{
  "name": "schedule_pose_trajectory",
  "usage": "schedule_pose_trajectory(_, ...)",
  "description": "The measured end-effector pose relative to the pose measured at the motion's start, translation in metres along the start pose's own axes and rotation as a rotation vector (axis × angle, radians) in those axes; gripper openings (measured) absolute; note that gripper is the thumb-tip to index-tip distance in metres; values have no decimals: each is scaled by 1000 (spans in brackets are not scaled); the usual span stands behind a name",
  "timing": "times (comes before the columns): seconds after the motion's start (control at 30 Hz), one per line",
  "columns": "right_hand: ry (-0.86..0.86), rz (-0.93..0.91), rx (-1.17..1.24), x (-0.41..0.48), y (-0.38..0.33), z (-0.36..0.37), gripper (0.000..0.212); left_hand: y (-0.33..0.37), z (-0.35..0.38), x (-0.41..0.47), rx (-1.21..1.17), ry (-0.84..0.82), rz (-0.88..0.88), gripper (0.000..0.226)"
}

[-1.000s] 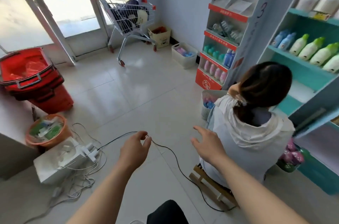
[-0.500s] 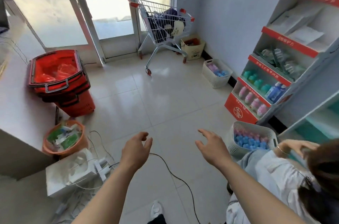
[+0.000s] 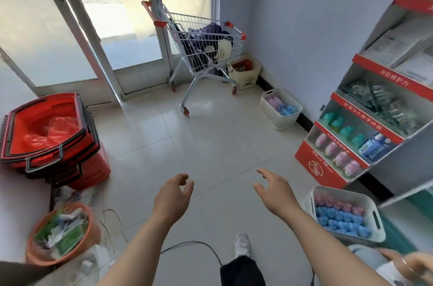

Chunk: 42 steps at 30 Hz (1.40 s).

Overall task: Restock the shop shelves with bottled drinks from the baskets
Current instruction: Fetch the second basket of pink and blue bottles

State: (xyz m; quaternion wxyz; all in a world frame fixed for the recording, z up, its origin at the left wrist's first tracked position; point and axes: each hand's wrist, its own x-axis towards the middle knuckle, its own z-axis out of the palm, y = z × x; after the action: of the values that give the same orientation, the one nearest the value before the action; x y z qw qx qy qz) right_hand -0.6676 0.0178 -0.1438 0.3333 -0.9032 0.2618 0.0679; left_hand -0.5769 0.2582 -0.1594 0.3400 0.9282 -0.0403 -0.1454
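Hands hang in the air over the tiled floor (image 3: 210,145), both ours, both holding nothing. Our left hand (image 3: 172,199) has its fingers loosely curled, thumb and forefinger a little apart. Our right hand (image 3: 275,193) is spread wider, its fingers relaxed and pointing away and left. Neither touches anything.

Just right of our right hand sits the near basket (image 3: 308,203), white and full of bottles (image 3: 337,215): pink ones at its far side, blue ones nearer us. The far basket (image 3: 273,113), also white, stands against the right wall with more pink and blue bottles. Between the two rises a red-edged shelf (image 3: 314,166); its lower tiers carry pink, teal and blue bottles.

Far off by the glass door we see a cart (image 3: 206,49) with dark bags in it. At left is a stack of red baskets (image 3: 96,168), and nearer, an orange bin (image 3: 95,233) of wrappers. A black cable (image 3: 194,242) crosses the floor under our arms, beside our white shoe (image 3: 241,244). Another person's hand (image 3: 412,264) shows at the near right corner.
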Motion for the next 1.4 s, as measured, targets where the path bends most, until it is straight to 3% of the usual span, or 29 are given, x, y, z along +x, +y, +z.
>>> schedule_pose_trajectory(0.57,-14,-5,-9,337,-45,-98,47,147,10,317,-65,66,-2,35)
schedule_pose_trajectory(1.13,170,223,123,581,-115,-135,47,259,-10,642,32,-129,224,35)
schedule_pose_trajectory(1.4,234,349,167,651,-91,-158,48,327,41,734,67,-291,308,36)
